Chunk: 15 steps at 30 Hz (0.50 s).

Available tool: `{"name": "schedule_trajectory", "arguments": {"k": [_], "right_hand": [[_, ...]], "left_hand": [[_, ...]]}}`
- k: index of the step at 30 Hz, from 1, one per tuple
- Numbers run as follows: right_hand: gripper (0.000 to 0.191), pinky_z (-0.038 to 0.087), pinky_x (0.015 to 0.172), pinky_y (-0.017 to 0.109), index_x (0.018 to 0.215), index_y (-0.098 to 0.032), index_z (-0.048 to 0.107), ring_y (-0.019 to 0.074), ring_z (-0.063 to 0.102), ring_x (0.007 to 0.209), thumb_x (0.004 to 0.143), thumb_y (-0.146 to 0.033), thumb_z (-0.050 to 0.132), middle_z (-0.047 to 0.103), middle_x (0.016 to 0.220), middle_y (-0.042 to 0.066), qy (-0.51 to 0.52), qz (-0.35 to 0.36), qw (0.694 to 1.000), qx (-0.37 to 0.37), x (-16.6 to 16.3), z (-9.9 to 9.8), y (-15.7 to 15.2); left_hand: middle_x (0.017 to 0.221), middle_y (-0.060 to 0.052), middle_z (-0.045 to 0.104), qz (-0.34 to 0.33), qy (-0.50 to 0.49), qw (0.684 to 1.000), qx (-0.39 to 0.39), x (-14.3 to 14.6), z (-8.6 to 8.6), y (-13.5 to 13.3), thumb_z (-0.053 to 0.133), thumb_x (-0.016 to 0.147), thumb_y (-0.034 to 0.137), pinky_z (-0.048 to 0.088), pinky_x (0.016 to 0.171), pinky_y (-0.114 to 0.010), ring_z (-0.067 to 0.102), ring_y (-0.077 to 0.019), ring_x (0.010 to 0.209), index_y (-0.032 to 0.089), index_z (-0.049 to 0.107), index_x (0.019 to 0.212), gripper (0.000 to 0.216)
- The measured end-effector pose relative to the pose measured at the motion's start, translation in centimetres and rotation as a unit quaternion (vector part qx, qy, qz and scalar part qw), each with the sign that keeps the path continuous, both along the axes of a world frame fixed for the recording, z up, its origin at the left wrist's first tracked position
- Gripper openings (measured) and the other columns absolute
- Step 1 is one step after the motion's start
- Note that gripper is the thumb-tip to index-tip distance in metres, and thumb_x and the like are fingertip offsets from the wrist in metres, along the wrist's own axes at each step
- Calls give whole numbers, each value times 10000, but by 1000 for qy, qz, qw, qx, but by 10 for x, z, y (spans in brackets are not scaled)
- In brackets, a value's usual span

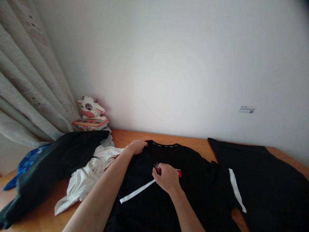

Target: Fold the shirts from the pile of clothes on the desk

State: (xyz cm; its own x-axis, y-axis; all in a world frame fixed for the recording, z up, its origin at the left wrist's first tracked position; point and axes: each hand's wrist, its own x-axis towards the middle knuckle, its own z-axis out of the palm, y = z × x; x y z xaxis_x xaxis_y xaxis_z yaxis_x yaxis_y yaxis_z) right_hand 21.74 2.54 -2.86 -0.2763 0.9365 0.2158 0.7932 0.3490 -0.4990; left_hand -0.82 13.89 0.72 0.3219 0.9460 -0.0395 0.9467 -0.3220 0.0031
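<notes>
A black T-shirt (193, 187) lies spread on the wooden table, its collar toward the wall. The sleeve on the left is folded inward over the chest, so its white stripe (137, 191) runs slantwise. My left hand (138, 147) is closed on the shirt at the shoulder beside the collar. Over the chest, my right hand (166, 176) pinches the black fabric at the end of the folded sleeve. It partly covers a small print and a red patch (179, 173). The other sleeve, with its white band (237, 190), is spread out to the right.
A crumpled white garment (84, 178) and a dark garment (53, 161) lie to the left, with blue fabric (31, 162) beyond. A cow toy with a keyboard (91, 112) stands by the curtain (26, 71). More black cloth (263, 174) covers the right side.
</notes>
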Motion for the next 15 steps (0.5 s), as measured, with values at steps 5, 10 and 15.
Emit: {"name": "schedule_trajectory", "arguments": {"k": [5, 10, 15], "right_hand": [[279, 369, 612, 245, 768, -218, 638, 151, 647, 729, 983, -357, 528, 706, 777, 10, 22, -20, 1000, 2, -2, -1, 1], [226, 385, 627, 248, 849, -224, 658, 159, 664, 790, 984, -364, 543, 721, 845, 17, 9, -24, 1000, 9, -3, -2, 0], [162, 385, 635, 253, 877, -227, 664, 168, 663, 800, 952, -344, 580, 715, 835, 15, 16, -22, 1000, 13, -3, -2, 0]], "left_hand": [[1211, -134, 640, 105, -9, 993, 58, -9, -8, 0, 461, 863, 27, 534, 918, -401, 678, -280, 1063, 207, 687, 1140, 401], [1250, -157, 578, 142, -33, 984, 98, -5, -21, -13, 443, 922, 72, 518, 951, -419, 621, -290, 1140, 196, 626, 1238, 385], [1253, -102, 600, 106, -36, 990, 90, -1, -26, -16, 487, 949, 148, 493, 999, -401, 566, -271, 1217, 268, 676, 1153, 303]]}}
